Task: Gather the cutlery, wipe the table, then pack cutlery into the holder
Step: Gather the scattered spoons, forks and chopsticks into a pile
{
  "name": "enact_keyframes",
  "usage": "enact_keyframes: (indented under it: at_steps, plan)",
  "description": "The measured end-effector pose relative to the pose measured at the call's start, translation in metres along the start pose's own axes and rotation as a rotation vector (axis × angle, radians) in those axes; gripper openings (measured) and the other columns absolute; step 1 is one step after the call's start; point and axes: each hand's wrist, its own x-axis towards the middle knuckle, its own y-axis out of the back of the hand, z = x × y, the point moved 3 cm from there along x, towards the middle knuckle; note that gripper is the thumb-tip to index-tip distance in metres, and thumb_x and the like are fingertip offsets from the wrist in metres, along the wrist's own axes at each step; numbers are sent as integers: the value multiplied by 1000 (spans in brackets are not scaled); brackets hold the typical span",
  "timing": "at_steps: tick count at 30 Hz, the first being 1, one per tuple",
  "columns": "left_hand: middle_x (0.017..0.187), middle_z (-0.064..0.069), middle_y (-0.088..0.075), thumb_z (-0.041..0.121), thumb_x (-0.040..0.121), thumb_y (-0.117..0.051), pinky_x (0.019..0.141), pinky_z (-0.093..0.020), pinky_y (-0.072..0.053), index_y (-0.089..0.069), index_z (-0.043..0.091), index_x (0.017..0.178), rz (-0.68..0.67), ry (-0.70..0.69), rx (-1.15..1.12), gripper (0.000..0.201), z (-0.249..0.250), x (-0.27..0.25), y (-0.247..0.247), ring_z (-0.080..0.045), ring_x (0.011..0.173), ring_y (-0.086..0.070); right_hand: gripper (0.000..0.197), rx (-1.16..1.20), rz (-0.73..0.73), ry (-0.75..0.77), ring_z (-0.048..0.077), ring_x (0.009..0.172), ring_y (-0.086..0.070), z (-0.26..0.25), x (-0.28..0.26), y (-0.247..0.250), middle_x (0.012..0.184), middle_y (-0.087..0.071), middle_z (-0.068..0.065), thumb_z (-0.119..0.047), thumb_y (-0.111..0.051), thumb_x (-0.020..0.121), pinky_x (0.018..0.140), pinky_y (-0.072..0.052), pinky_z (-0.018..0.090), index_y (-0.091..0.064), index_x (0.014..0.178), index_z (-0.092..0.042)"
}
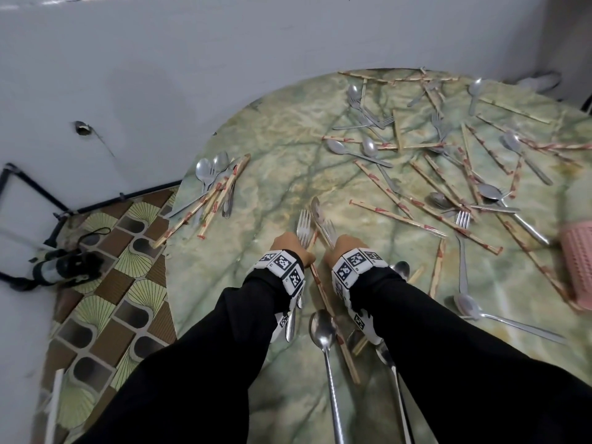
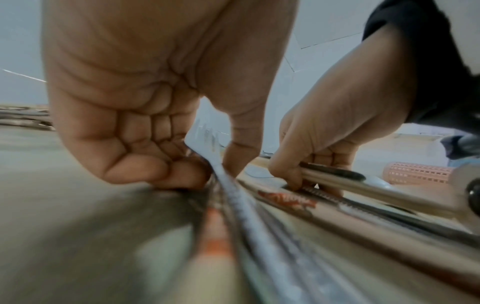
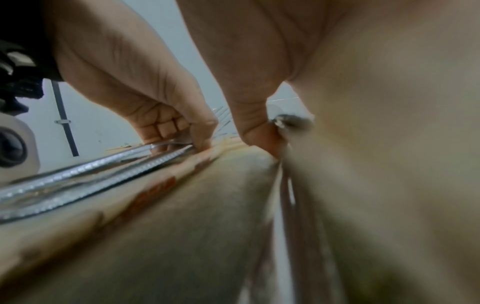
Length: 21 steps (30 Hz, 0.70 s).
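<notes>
**Low centre of the frame: both fists full of cutlery, lots still loose**

Down at the lower middle of the head view, the left hand (image 1: 290, 246) and right hand (image 1: 344, 248) sat side by side on the table (image 1: 282, 149), each with fingers curled tight round its own bunch. The left wrist view showed the left hand's fingers (image 2: 145, 170) clamped on a metal handle and a paper-wrapped chopstick. The right hand's grip was a blur up close in its own camera, but from the other wrist its fingers were wrapped on steel handles.

My take on doing this bit well: bring the two bunches together with all the heads pointing the same way, tap the ends level on the table, then carry them over to the small pile (image 1: 213, 187) at the left edge. Don't squeeze only the middle, as smooth steel handles slide past each other.

Textures: the forks (image 1: 304, 224) and spoons were thin, shiny stamped steel, with some handles ribbed. The chopsticks (image 1: 397, 216) were in pale paper sleeves with red print, light and easily crumpled. The tabletop was glossy green marble-look, so everything skated on it. The holder (image 1: 578, 267), a pink plastic lattice, lay at the right edge of the frame, well apart from both hands. Plenty of pieces were scattered across the upper right.
</notes>
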Motion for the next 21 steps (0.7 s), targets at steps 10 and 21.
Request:
enact_keyframes:
  at_steps: [10,21]
  plan:
    - [85,-19,-62,10,84,-56,58,-30,-47,-59,-8,103,-28,-48,-136,26,1,4,8,-28,65,-60,41,194,14,-86,30,123,-49,12,14,4,132,-50,18,-20,-52,92,90,-41,32,-50,127,0]
    - [92,-4,-52,12,80,-64,73,-23,-37,-52,5,106,360,-294,-388,30,31,-27,50,-17,84,-49,19,981,325,47,15,42,-31,28,-12,80,56,-39,5,-6,-40,89,33,-23,13,-42,72,-14]
